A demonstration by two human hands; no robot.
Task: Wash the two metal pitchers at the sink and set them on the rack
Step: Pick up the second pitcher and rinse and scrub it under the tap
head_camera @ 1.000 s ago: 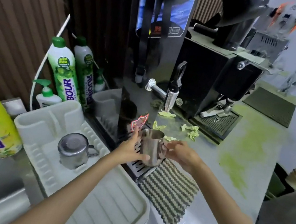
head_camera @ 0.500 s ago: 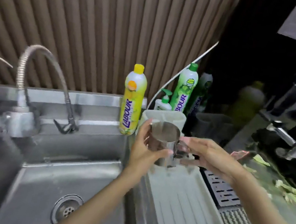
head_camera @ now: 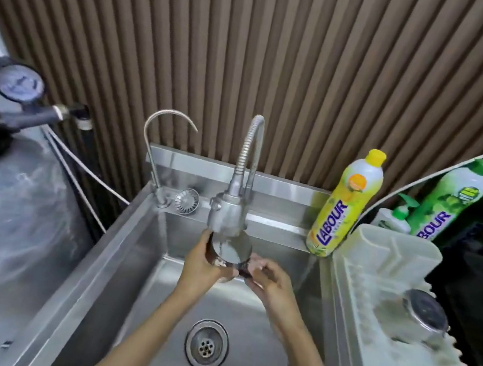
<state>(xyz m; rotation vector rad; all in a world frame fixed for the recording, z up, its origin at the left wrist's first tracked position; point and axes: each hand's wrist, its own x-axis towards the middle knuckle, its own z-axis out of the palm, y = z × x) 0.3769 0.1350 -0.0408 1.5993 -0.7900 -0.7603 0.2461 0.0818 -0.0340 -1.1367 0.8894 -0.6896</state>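
A metal pitcher (head_camera: 232,248) sits upright over the steel sink (head_camera: 140,261), right under the head of the flexible faucet (head_camera: 227,215). My left hand (head_camera: 201,266) grips its left wall from below. My right hand (head_camera: 269,279) holds its right side, where the handle is, fingers curled; the handle itself is hidden. A second metal pitcher (head_camera: 423,318) lies upside down on the white drying rack (head_camera: 364,358) at the right, blurred by motion.
A yellow dish soap bottle (head_camera: 345,204) stands on the sink's back ledge. Behind the rack are a green bottle (head_camera: 447,201) and a pump bottle (head_camera: 395,216). A thin curved tap (head_camera: 158,145) and a sink strainer (head_camera: 186,202) sit back left. The drain (head_camera: 205,348) lies below.
The view swung left from the coffee machine counter to the sink. Both hands carried the pitcher from above the rack to under the faucet head.
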